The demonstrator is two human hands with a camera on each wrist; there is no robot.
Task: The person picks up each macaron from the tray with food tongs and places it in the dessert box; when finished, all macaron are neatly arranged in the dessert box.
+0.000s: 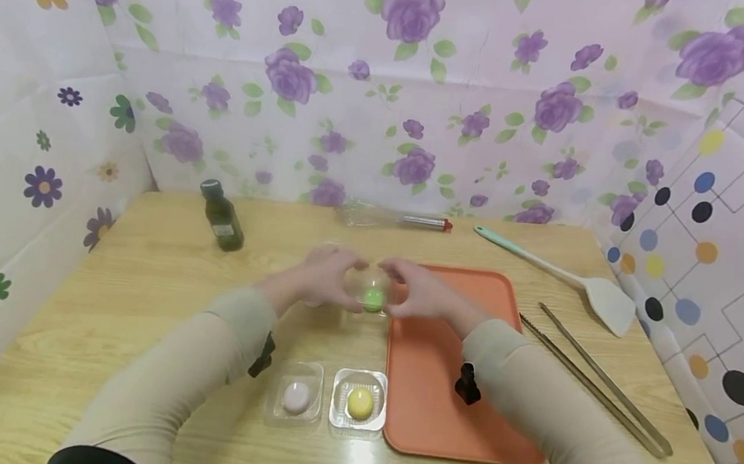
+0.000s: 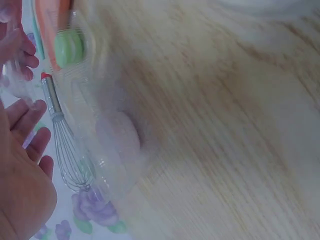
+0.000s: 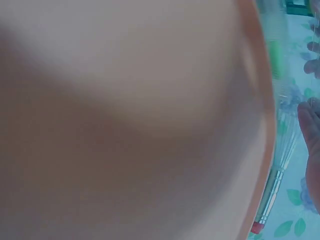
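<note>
My left hand (image 1: 333, 274) and my right hand (image 1: 422, 290) face each other near the table's middle, fingers curved. Between them they hold a clear plastic lid (image 2: 19, 82) by its sides, apart from the container below. A green macaron (image 1: 374, 299) sits under it in a clear container, close to the tray's left edge. Beside it, below my left hand, lies a pale pink macaron (image 2: 120, 137) in clear plastic, mostly hidden in the head view. Nearer the front are a pale lilac macaron (image 1: 297, 398) and a yellow macaron (image 1: 360, 403), each in a clear square container.
An orange tray (image 1: 441, 418) lies under my right forearm. Metal tongs (image 1: 600, 381) and a white spatula (image 1: 610, 303) are at the right. A whisk (image 1: 393, 219) lies along the back, and a dark bottle (image 1: 221, 217) is at the back left.
</note>
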